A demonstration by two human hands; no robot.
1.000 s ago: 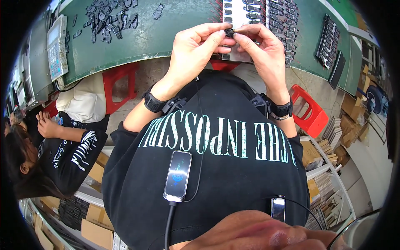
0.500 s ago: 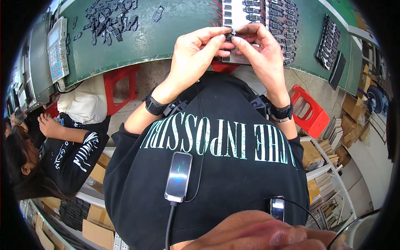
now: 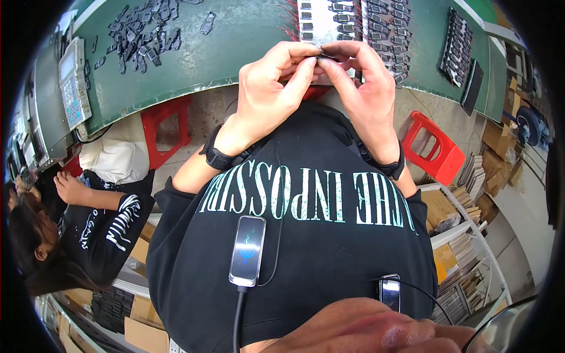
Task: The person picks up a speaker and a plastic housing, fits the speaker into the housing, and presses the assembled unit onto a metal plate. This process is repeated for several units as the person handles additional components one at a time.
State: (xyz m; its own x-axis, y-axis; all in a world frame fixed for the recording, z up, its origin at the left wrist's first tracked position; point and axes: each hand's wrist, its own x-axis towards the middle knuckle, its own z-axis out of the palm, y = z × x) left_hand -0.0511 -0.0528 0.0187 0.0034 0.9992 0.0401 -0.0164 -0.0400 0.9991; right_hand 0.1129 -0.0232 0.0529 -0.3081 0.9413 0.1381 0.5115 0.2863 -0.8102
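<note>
My left hand (image 3: 273, 88) and my right hand (image 3: 368, 82) meet at the near edge of the green table. Between their thumbs and fingertips they pinch a small black plastic part (image 3: 327, 57), mostly hidden by the fingers. Just beyond them lies a white board (image 3: 323, 26) carrying black rectangular pieces in columns, with thin red wires (image 3: 289, 17) along its left side. Right beside it, more black parts (image 3: 388, 35) stand in close rows, also with red wires.
Loose black parts (image 3: 144, 35) lie heaped on the green table (image 3: 229, 56). A keypad device (image 3: 72, 82) stands at the left, a rack of black parts (image 3: 455, 47) at the right. Red stools (image 3: 435, 150) flank me. Another person (image 3: 88, 223) sits at the left.
Both hands have come slightly nearer my body, still pinching the small black part, which has turned between the fingertips. The view has shifted a little.
</note>
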